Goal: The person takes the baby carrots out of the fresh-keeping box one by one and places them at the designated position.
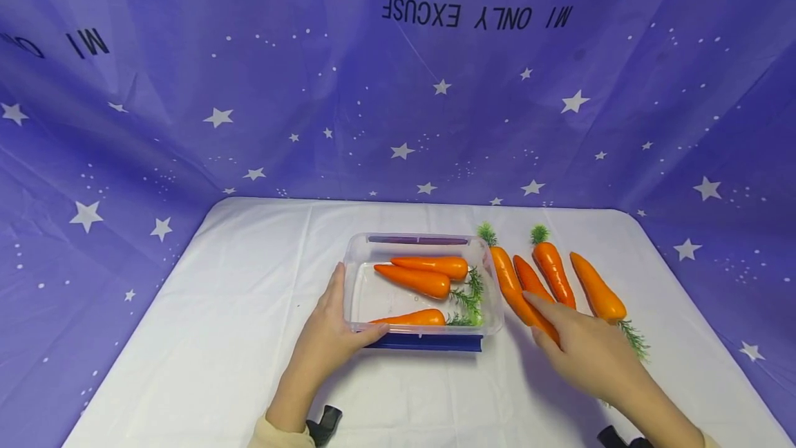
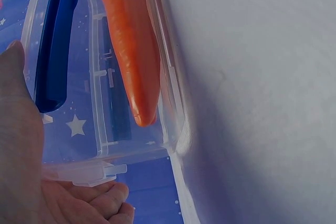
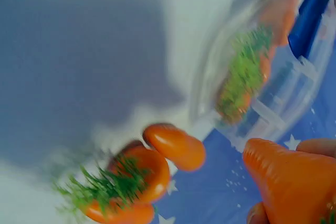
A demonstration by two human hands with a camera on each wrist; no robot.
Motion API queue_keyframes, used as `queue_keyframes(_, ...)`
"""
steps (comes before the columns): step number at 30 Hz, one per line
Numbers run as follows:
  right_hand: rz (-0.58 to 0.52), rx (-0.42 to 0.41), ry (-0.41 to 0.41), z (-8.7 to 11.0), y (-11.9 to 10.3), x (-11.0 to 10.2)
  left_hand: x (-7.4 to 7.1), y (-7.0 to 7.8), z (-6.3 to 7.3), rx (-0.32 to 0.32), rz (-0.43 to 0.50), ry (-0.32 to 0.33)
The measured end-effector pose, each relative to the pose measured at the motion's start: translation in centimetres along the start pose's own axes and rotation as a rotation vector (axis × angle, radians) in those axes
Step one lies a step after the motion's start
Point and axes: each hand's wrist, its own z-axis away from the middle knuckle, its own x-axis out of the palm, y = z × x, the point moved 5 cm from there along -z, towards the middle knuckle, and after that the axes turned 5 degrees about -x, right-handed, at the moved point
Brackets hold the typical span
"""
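Observation:
In the head view, my left hand [image 1: 326,330] grips the near left corner of a clear plastic box [image 1: 435,330], thumb over the front rim and fingers along the left side. A blue latch flap [image 1: 429,343] hangs at the box's front. Inside lie three toy carrots, the front carrot [image 1: 413,317] near the rim, their green tops toward the right. To the right of the box, my right hand [image 1: 591,351] pinches a long carrot [image 1: 513,289] near its narrow end. The right wrist view shows this carrot [image 3: 294,182] between thumb and fingers.
Several more carrots lie on the white cloth [image 1: 205,337] around the right hand: a partly covered carrot [image 1: 528,274], a leafy carrot [image 1: 553,272] and a rightmost carrot [image 1: 597,289]. A purple starry curtain [image 1: 373,102] rises behind the table.

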Motion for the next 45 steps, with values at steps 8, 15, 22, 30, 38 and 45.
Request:
queue_keyframes(8, -0.011, 0.012, -0.079, -0.1, -0.7, 2.5, 0.0, -0.1, 0.0, -0.001, 0.012, 0.0)
queue_keyframes(15, 0.006, 0.068, -0.221, -0.4, -0.2, 4.4, 0.1, -0.1, 0.0, -0.015, 0.014, -0.019)
queue_keyframes(22, 0.014, 0.084, -0.255, -0.3, 0.1, 4.9, -0.1, 0.1, 0.0, 0.005, 0.011, -0.002)
queue_keyframes(30, 0.007, 0.073, -0.292, -0.2, 0.3, 5.3, 0.0, 0.0, -0.1, 0.007, 0.017, -0.004)
queue_keyframes(38, -0.015, 0.066, -0.339, 0.1, 0.6, 6.2, 0.0, 0.0, -0.1, 0.008, 0.01, 0.0)
queue_keyframes(45, -0.041, 0.066, -0.362, 0.1, 0.8, 6.8, 0.0, -0.1, -0.1, 0.007, 0.012, -0.006)
